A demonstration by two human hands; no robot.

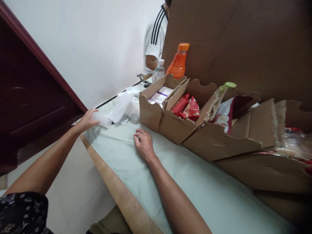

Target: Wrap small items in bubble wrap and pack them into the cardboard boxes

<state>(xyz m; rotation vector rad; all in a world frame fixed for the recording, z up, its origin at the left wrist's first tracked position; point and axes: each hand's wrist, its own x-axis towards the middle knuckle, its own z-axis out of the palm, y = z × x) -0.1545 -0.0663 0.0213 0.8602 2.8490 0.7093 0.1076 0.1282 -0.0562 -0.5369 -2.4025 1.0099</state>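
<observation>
My left hand (88, 120) reaches out to the table's near corner and its fingers close round the end of a sheet of clear bubble wrap (103, 119). More bubble wrap (124, 107) lies piled just beyond it. My right hand (144, 143) rests palm down on the pale green table top (195, 185), fingers curled loosely, holding nothing, right in front of a row of open cardboard boxes. The nearest box (151, 112) holds white and purple packs; the one beside it (177, 125) holds red packets (187, 109).
An orange bottle (179, 61) and a small clear water bottle (159, 70) stand behind the boxes. A tall cardboard sheet (243, 42) rises at the back right. Another person in a white striped shirt (154, 39) stands at the far end. A dark wooden door (29, 91) is on the left.
</observation>
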